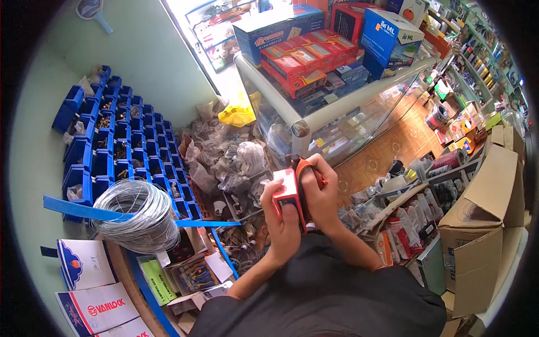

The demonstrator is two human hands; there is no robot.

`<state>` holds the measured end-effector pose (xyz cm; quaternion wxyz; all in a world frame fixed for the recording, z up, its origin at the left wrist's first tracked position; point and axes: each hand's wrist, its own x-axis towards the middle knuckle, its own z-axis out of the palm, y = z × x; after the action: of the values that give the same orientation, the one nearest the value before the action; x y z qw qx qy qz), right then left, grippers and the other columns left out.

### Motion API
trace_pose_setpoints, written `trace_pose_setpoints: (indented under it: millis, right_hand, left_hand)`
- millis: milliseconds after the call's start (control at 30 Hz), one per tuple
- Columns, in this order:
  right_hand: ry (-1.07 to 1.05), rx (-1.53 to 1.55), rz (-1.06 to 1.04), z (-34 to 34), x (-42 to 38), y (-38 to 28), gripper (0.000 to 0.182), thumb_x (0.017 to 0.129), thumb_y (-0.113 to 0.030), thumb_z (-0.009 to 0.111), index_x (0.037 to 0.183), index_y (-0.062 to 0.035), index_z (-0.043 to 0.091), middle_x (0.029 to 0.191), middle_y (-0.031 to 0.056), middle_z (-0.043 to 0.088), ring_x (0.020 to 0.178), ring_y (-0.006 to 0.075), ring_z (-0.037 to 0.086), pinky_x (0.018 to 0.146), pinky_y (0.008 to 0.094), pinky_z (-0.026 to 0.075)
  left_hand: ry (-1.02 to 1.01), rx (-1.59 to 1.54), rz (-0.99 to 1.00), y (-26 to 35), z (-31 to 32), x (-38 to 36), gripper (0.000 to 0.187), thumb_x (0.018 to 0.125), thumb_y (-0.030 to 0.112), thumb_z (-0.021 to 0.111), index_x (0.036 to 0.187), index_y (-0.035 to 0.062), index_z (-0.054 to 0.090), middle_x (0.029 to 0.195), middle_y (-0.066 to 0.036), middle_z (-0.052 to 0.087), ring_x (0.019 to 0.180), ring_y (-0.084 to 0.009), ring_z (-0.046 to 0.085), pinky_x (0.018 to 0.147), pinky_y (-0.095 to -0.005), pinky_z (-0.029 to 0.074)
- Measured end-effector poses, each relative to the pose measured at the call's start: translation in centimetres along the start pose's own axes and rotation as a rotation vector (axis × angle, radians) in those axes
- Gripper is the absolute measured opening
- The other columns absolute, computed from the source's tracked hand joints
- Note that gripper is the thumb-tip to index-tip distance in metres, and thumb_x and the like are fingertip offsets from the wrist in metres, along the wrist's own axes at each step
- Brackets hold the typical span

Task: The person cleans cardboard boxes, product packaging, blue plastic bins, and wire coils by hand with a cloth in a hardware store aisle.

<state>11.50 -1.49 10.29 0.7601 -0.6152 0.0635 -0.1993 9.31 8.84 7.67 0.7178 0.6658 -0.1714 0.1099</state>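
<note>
My left hand [282, 236] is closed around a small red box [286, 185] with a pale top, thumb pressed on its near side. Close against the box, my right hand [321, 194] curls its fingers over an orange-and-black object [304, 166]. Most of that object is hidden by the fingers, so its kind does not show. Both hands are held together in front of my dark shirt, short of the glass display case [300, 128].
Red boxes [306, 53] and a blue ML box [389, 39] stand on the case. To the left are blue bins [104, 160], a wire coil [135, 210] and a Vanlock box [104, 309]. Bagged goods [247, 157] lie ahead; an open carton [471, 241] stands right.
</note>
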Motion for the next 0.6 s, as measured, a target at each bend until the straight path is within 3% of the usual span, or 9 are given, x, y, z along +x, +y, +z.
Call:
trace_pose_setpoints:
  millis: [133, 167, 267, 300, 400, 433, 467, 533, 600]
  right_hand:
    - [-0.012, 0.037, -0.230, 0.1, 1.0, -1.8, 0.010, 0.094, -0.006, 0.056, 0.086, -0.0018, 0.055, 0.076, -0.0012, 0.054, 0.070, 0.0031, 0.047, 0.059, 0.0226, 0.040]
    - [-0.014, 0.028, -0.345, 0.6, 0.7, -1.9, 0.007, 0.092, -0.002, 0.055, 0.086, -0.0024, 0.055, 0.075, 0.0004, 0.055, 0.069, 0.0059, 0.049, 0.061, 0.0237, 0.041]
    - [-0.145, -0.266, -0.658, -0.2, -0.9, -0.3, 0.008, 0.077, -0.008, 0.065, 0.078, -0.0041, 0.058, 0.072, 0.0072, 0.054, 0.060, 0.0215, 0.054, 0.056, 0.0299, 0.043]
    - [-0.128, -0.294, -0.669, 0.2, -1.7, -0.5, 0.013, 0.070, -0.012, 0.070, 0.075, -0.0057, 0.059, 0.069, 0.0089, 0.052, 0.057, 0.0268, 0.053, 0.052, 0.0326, 0.043]
    - [-0.265, -0.369, -0.803, -1.6, -0.4, -0.1, 0.013, 0.067, -0.009, 0.069, 0.075, -0.0059, 0.059, 0.067, 0.0067, 0.049, 0.052, 0.0247, 0.052, 0.051, 0.0327, 0.044]
    - [-0.239, -0.376, -0.730, -1.5, 0.4, -0.9, 0.014, 0.067, -0.009, 0.068, 0.074, -0.0059, 0.058, 0.067, 0.0064, 0.049, 0.052, 0.0244, 0.051, 0.051, 0.0329, 0.044]
    - [-0.210, -0.383, -0.659, -1.3, 0.7, -1.7, 0.014, 0.066, -0.008, 0.068, 0.074, -0.0058, 0.056, 0.067, 0.0062, 0.049, 0.051, 0.0242, 0.050, 0.051, 0.0331, 0.044]
    - [-0.131, -0.392, -0.620, -0.7, 0.2, -1.4, 0.016, 0.065, -0.007, 0.069, 0.073, -0.0060, 0.055, 0.067, 0.0065, 0.050, 0.051, 0.0238, 0.051, 0.051, 0.0332, 0.044]
    - [-0.011, -0.325, -0.596, -0.1, -0.5, -0.2, 0.016, 0.065, -0.007, 0.069, 0.074, -0.0062, 0.055, 0.067, 0.0067, 0.050, 0.052, 0.0240, 0.051, 0.050, 0.0335, 0.044]
  left_hand:
    - [-0.096, 0.030, 0.057, -0.2, 0.1, -0.7, 0.055, 0.106, 0.044, 0.045, 0.141, 0.0032, 0.033, 0.136, -0.015, 0.040, 0.127, -0.0259, 0.042, 0.110, -0.0397, 0.031]
    - [-0.065, 0.135, 0.122, -0.3, -0.1, -0.5, 0.055, 0.107, 0.045, 0.039, 0.141, 0.0034, 0.031, 0.134, -0.016, 0.041, 0.126, -0.0246, 0.042, 0.109, -0.0385, 0.032]
    - [0.030, 0.119, -0.070, 1.5, -0.6, 2.3, 0.053, 0.109, 0.047, 0.032, 0.143, 0.0066, 0.029, 0.132, -0.015, 0.043, 0.123, -0.0241, 0.046, 0.109, -0.0383, 0.033]
    - [-0.022, -0.230, -0.288, 1.8, -0.8, 3.1, 0.051, 0.109, 0.047, 0.029, 0.144, 0.0103, 0.030, 0.131, -0.014, 0.045, 0.122, -0.0245, 0.049, 0.109, -0.0392, 0.035]
    - [-0.065, -0.104, -0.243, -0.9, -0.8, 1.6, 0.052, 0.107, 0.044, 0.038, 0.147, 0.0128, 0.028, 0.137, -0.013, 0.043, 0.128, -0.0243, 0.047, 0.112, -0.0381, 0.033]
    - [-0.172, 0.006, -0.148, -0.1, -0.6, 1.1, 0.052, 0.107, 0.041, 0.038, 0.149, 0.0119, 0.026, 0.138, -0.012, 0.041, 0.131, -0.0225, 0.042, 0.112, -0.0371, 0.032]
    - [-0.133, -0.170, -0.235, 0.2, -0.1, 0.7, 0.052, 0.107, 0.038, 0.038, 0.150, 0.0107, 0.025, 0.140, -0.012, 0.039, 0.133, -0.0205, 0.038, 0.111, -0.0357, 0.032]
    - [-0.141, -0.218, -0.305, 0.3, -0.5, 1.4, 0.054, 0.109, 0.039, 0.034, 0.149, 0.0036, 0.028, 0.141, -0.011, 0.038, 0.135, -0.0217, 0.036, 0.116, -0.0371, 0.025]
    - [-0.160, -0.234, -0.368, 0.9, -1.2, 2.2, 0.052, 0.109, 0.041, 0.036, 0.150, 0.0105, 0.028, 0.137, -0.012, 0.045, 0.129, -0.0220, 0.044, 0.111, -0.0366, 0.034]
